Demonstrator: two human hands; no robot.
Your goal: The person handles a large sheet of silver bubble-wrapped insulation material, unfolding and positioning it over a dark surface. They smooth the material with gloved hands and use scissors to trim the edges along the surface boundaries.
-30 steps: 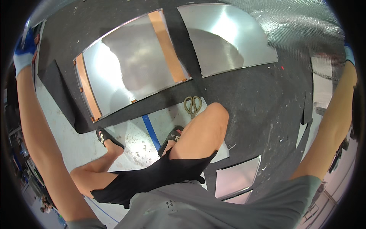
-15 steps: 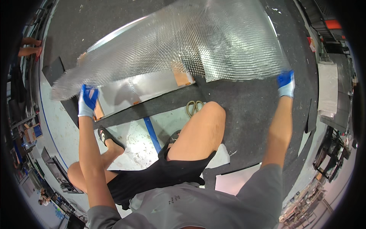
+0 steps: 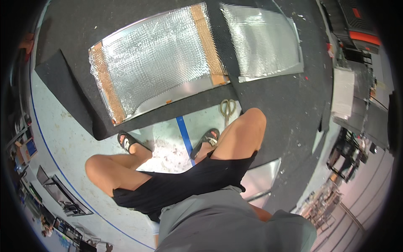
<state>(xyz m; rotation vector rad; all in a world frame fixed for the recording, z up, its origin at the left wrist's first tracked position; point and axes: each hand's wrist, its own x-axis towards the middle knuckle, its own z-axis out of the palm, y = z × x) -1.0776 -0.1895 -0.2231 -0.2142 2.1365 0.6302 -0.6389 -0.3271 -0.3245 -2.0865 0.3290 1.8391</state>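
Neither of my hands shows; only a bit of bare skin beside my grey shirt is seen at the bottom. In front of me, clear bubble wrap point(image 3: 155, 59) lies spread over a large shiny metal panel point(image 3: 189, 87) on the dark mat. Brown strips edge the panel's left and right ends. To the right, the wrap also covers a smaller pale panel point(image 3: 294, 69), across a dark gap. A pair of scissors point(image 3: 227, 108) with olive handles lies near my right knee.
The dark mat point(image 3: 277, 105) has a folded-up flap point(image 3: 67, 88) at the left. Another flat panel point(image 3: 262, 178) lies beside my right thigh. Blue tape point(image 3: 183, 132) runs along the pale floor between my feet. A white stack point(image 3: 343, 92) stands at the far right.
Both gloved hands have let go of the bubble wrap and left the view. The wrap, held raised before, now lies down over the panels.
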